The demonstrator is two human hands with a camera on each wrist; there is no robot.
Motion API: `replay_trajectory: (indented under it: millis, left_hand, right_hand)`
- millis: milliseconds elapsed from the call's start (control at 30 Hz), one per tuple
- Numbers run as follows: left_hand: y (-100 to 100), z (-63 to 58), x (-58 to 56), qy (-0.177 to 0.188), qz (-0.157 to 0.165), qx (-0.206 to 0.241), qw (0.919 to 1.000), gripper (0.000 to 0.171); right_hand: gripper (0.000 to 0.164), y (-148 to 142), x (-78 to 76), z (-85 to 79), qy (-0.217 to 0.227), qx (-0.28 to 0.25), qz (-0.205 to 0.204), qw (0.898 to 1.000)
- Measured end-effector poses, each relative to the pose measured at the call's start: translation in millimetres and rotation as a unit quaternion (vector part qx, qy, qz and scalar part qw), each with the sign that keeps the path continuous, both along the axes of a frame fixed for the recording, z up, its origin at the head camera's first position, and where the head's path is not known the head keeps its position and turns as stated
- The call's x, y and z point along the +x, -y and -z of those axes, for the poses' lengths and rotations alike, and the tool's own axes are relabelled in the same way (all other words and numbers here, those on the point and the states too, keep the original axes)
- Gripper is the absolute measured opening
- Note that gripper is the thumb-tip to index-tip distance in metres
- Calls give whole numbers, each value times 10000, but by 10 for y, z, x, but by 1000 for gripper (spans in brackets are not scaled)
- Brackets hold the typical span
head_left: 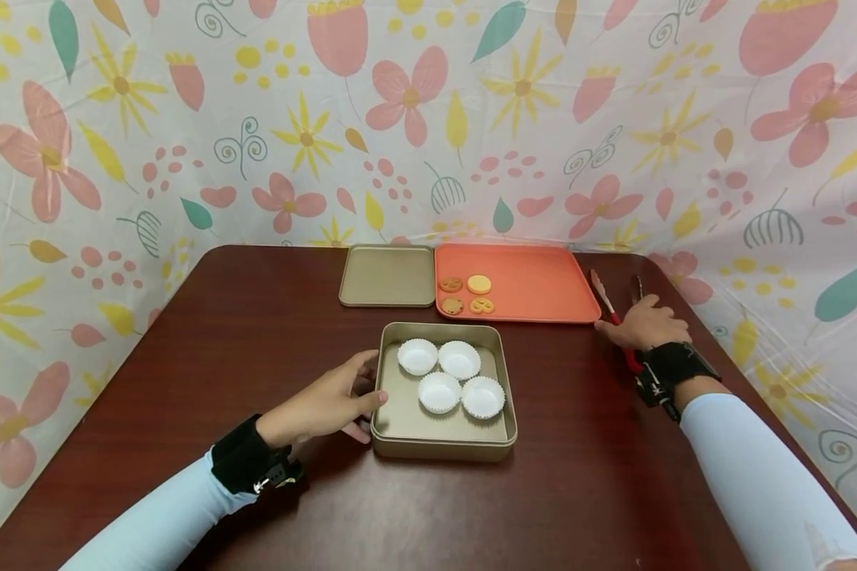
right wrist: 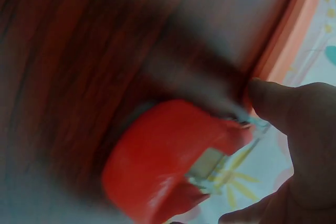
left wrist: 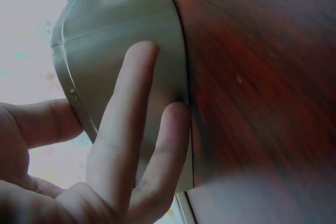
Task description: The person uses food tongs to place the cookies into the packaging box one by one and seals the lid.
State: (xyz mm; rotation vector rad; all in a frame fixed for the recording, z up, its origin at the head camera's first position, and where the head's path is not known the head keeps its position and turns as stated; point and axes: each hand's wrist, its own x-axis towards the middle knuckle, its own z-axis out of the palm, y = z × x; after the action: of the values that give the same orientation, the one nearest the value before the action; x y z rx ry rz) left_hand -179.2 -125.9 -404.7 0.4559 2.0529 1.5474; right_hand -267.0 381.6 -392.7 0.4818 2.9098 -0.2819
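Touches left wall of square gold-coloured tin [head_left: 443, 450] with left hand [head_left: 328, 404], fingers extended, thumb at rim — four white fluted baking cups [head_left: 440, 393] inside. Holds right hand [head_left: 648, 325] over red-handled tongs [right wrist: 163, 153], thumb and finger parted, just right of orange tray [head_left: 536, 277] — contact undetermined.

Round white fluted cups [head_left: 439, 393] in square gold metal tin [head_left: 443, 450]; behind, rectangular orange tray [head_left: 532, 277]; at its right, red-handled tongs [head_left: 605, 297].

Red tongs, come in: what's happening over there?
Left hand touching gold tin's side. Right hand above red tongs, no grip visible. Orange tray close beside tongs.
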Motion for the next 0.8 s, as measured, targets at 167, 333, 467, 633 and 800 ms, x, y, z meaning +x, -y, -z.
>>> replay_trajectory:
  millis: [167, 333, 467, 633, 800]
  left_hand:
    - [-5, 6, 1, 14, -24, 93, 10000, 74]
    - [-7, 14, 1, 33, -53, 159, 9999, 74]
    - [-9, 10, 2, 29, -78, 65, 9999, 75]
    - [-10, -2, 0, 24, -105, 16, 9999, 75]
    - [-10, -2, 0, 24, -117, 19, 9999, 75]
  right_hand:
    - [117, -71, -11, -4, 227, 180, -192, 9994]
    - [102, -115, -18, -26, 443, 149, -440, 9979]
    - [100, -118, -25, -52, 657, -2, -458, 9968]
    - [93, -124, -59, -62, 760, -198, -429, 9960]
    - [82, -143, -115, -10, 617, -341, -460, 9965]
